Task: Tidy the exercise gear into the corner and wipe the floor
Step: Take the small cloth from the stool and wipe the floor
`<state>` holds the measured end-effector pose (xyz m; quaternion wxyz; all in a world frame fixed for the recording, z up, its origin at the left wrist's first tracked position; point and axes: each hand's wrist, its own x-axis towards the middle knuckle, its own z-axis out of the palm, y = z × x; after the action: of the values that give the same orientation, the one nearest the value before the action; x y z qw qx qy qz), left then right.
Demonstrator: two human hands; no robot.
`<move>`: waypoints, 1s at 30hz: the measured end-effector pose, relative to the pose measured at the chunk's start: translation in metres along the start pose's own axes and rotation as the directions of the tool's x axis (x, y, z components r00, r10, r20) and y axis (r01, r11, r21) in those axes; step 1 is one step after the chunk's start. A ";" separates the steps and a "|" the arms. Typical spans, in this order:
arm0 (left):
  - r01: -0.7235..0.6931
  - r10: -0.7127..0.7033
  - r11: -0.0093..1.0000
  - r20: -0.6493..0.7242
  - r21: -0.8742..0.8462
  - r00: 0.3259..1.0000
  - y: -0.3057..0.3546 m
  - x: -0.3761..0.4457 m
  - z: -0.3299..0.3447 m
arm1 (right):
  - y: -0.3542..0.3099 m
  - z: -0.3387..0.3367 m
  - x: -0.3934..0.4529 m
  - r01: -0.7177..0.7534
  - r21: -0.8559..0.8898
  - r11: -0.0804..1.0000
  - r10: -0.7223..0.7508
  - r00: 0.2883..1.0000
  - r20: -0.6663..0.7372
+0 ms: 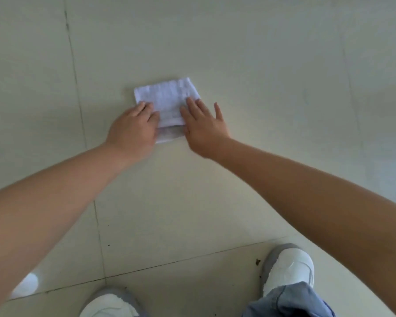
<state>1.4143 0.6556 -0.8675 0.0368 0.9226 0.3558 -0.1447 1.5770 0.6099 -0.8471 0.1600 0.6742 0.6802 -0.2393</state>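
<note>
1. Both palms press down flat, so the folded white cloth [167, 104] stays spread for wiping the tiled floor [261, 65].
2. The left hand [133, 129] covers its near left corner, fingers loosely curled on it; the right hand [204, 126] lies on the right edge, fingers spread open.
3. The cloth looks ribbed and clean, ahead of the white shoes [288, 268].

White-and-grey sneakers [288, 268], blue jeans [288, 303]
</note>
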 end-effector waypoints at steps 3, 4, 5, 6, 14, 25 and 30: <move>-0.042 0.043 0.999 0.059 -0.014 0.997 0.005 -0.041 0.012 | -0.022 0.021 -0.033 0.094 -0.045 0.995 -0.091 0.994 0.068; -0.079 0.080 0.997 0.058 -0.025 0.995 0.011 -0.052 0.016 | -0.023 0.029 -0.048 0.116 -0.079 0.990 -0.111 0.991 0.070; -0.133 0.134 0.991 0.045 -0.024 0.990 0.021 -0.062 0.020 | -0.019 0.037 -0.062 0.121 -0.132 0.984 -0.116 0.992 0.046; -0.185 0.186 0.982 0.030 -0.022 0.982 0.033 -0.067 0.023 | -0.013 0.047 -0.074 0.096 -0.172 0.980 -0.096 0.995 0.008; -0.237 0.238 0.968 0.004 -0.084 0.971 0.121 0.020 -0.019 | 0.071 0.040 -0.098 -0.228 -0.169 0.959 0.245 0.966 0.086; 0.154 -0.133 0.981 0.167 -0.119 0.977 0.029 0.093 -0.056 | 0.059 -0.033 0.042 -0.142 0.062 0.988 0.147 0.986 -0.081; 0.164 -0.154 0.978 0.084 -0.131 0.984 0.020 0.038 -0.032 | 0.018 -0.003 0.007 -0.046 0.055 0.997 0.049 0.998 -0.044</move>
<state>1.4620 0.6711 -0.8491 0.1015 0.8805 0.4359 -0.1562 1.5948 0.6174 -0.8505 0.1320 0.6995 0.6606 -0.2383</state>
